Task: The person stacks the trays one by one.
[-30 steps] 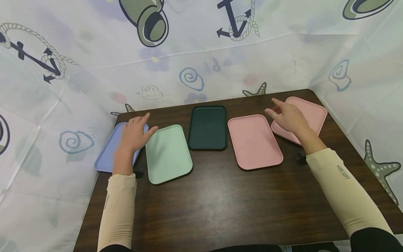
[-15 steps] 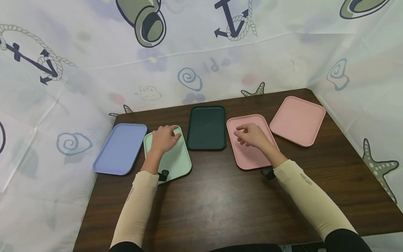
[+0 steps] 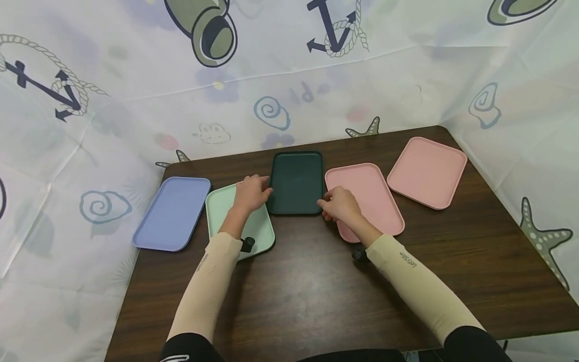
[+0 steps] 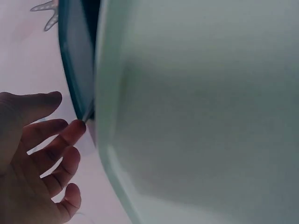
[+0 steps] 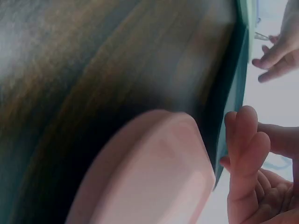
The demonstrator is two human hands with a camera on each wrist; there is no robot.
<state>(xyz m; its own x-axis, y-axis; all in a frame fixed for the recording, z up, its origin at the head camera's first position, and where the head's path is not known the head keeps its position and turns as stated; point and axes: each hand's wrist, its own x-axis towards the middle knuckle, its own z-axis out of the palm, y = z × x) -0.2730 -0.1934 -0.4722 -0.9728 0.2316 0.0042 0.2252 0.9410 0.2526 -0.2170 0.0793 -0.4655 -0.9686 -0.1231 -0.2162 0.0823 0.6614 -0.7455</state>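
In the head view, a dark green tray (image 3: 297, 182) lies flat between my hands. My left hand (image 3: 251, 194) hovers above the mint green tray (image 3: 260, 239), fingertips close to the dark tray's left edge. In the left wrist view its fingers are loosely bent; a thin grey sliver (image 4: 88, 112) at one fingertip cannot be made out. My right hand (image 3: 342, 205) is over the left edge of a pink tray (image 3: 375, 201), fingers bent toward the dark tray's right edge. Whether either hand touches the dark tray cannot be told.
A blue tray (image 3: 173, 213) lies at the far left of the brown wooden table (image 3: 312, 301). Another pink tray (image 3: 427, 172) sits at the far right. A printed cloth (image 3: 181, 100) hangs behind the table and at its sides.
My left hand has moved right from the blue tray, across the mint tray. My right hand has come left from the far pink tray, across the nearer one. The trays have stayed in place.
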